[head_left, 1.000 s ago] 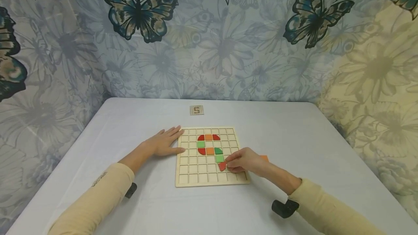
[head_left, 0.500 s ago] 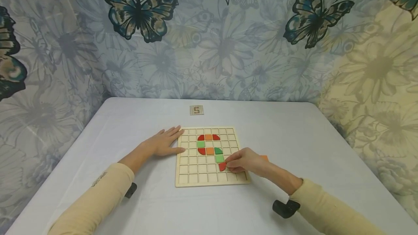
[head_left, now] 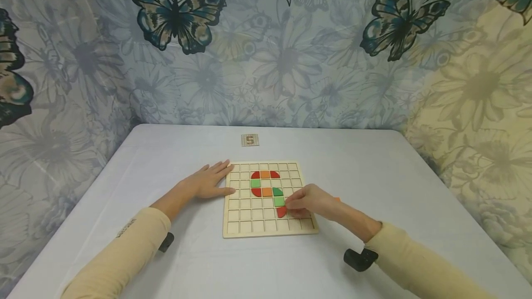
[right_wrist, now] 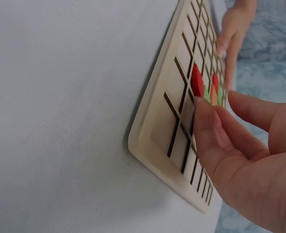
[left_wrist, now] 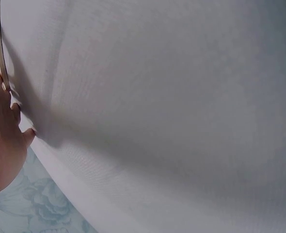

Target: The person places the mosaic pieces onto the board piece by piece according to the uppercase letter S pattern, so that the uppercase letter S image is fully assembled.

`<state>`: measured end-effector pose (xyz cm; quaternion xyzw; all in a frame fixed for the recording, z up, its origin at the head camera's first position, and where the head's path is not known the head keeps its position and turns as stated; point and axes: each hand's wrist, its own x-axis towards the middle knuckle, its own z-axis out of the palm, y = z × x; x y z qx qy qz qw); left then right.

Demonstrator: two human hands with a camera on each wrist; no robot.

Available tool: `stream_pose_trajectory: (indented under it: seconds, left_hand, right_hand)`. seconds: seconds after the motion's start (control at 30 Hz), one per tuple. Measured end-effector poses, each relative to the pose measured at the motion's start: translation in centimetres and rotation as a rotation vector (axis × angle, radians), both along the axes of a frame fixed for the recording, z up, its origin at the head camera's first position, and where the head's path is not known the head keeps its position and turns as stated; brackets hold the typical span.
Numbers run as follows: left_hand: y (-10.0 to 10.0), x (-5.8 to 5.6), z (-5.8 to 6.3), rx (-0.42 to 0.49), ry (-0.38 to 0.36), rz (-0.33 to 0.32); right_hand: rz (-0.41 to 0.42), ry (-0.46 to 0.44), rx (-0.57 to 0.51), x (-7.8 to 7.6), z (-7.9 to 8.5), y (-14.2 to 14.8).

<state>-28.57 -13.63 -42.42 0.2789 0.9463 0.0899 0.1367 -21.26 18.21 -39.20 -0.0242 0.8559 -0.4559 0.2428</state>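
Observation:
A pale wooden grid board (head_left: 249, 228) lies on the white table, with red, orange and green tiles set in an S-like curve. At the curve's lower end is a red quarter-round tile (head_left: 281, 212), just below a light green square tile (head_left: 279, 201). My right hand (head_left: 309, 202) pinches that red tile by its right edge with curled fingers. From the right wrist view, the red tile (right_wrist: 197, 81) stands slightly tilted at the fingertips, over the board's cells. My left hand (head_left: 209, 181) rests flat, fingers spread, at the board's left edge.
A small card with an S pattern (head_left: 250, 140) lies beyond the board. An orange piece (head_left: 337, 199) shows partly behind the right wrist. Black wrist cameras (head_left: 360, 260) hang under both forearms. Butterfly-patterned cloth (head_left: 287, 82) surrounds the table's back and sides.
The red tile has turned from askew to nearly square with its cell, shifting slightly left with my right fingers. My left hand stays where it was.

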Motion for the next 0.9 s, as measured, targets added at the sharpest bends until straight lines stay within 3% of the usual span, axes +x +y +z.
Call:
stream_pose_trajectory:
  seconds: [0.37,0.5,0.67,0.9]
  left_hand:
    - [0.0,-0.1,-0.2,-0.005,0.004,0.003]
    - [0.0,-0.1,-0.2,-0.008,0.005,0.003]
    - [0.0,-0.2,-0.3,-0.010,0.005,0.001]
    - [-0.1,-0.1,-0.3,-0.009,0.015,-0.001]
  right_hand:
    - [0.019,-0.036,-0.053,-0.1,-0.1,0.1]
    - [0.040,-0.076,-0.187,-0.4,-0.2,1.0]
    - [0.004,-0.149,-0.350,-1.0,-0.4,2.2]
    - [-0.060,-0.159,-0.443,-1.6,0.4,3.8]
